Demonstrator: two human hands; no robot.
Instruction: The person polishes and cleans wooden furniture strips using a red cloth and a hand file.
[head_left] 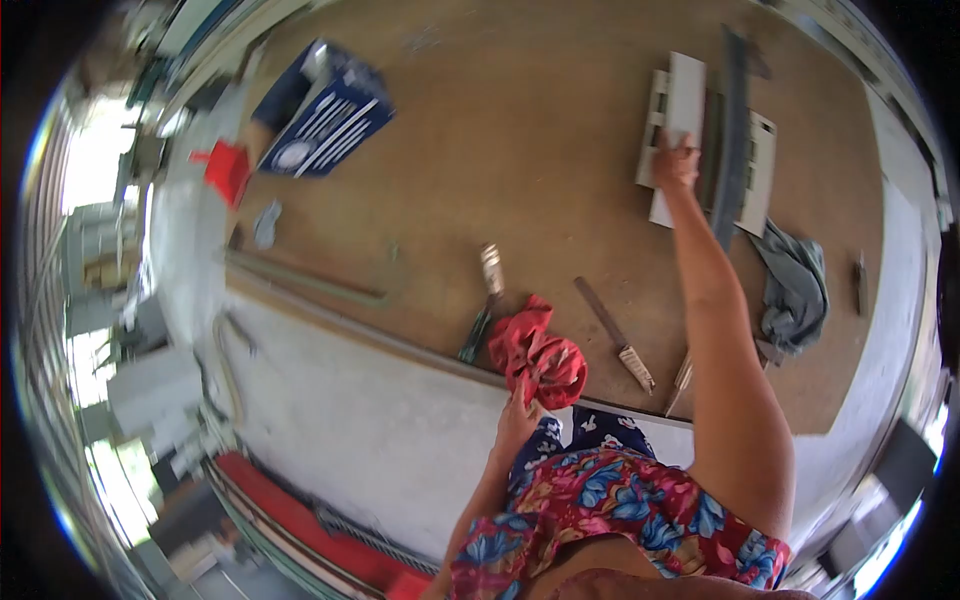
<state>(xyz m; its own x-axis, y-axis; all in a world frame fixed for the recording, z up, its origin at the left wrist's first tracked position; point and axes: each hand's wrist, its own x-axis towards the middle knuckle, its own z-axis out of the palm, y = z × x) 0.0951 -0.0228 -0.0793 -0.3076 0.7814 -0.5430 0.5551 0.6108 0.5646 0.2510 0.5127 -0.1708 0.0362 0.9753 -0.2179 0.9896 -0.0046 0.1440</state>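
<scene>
My left hand is closed on a crumpled red cloth at the table's near edge. Reaching far across the table, my right hand has its fingers on a long white strip and appears to grip it. That strip lies over a cream slotted piece. Just to the right of the hand runs a long grey bar, with another cream piece partly beneath it. Between my arms lie a flat blade-like tool with a pale wrapped handle and a green-handled tool.
The brown tabletop holds a blue box at the far left, beside a red scoop-like object. A grey cloth lies right of my forearm. Thin strips lie near the left edge. A small dark tool sits far right.
</scene>
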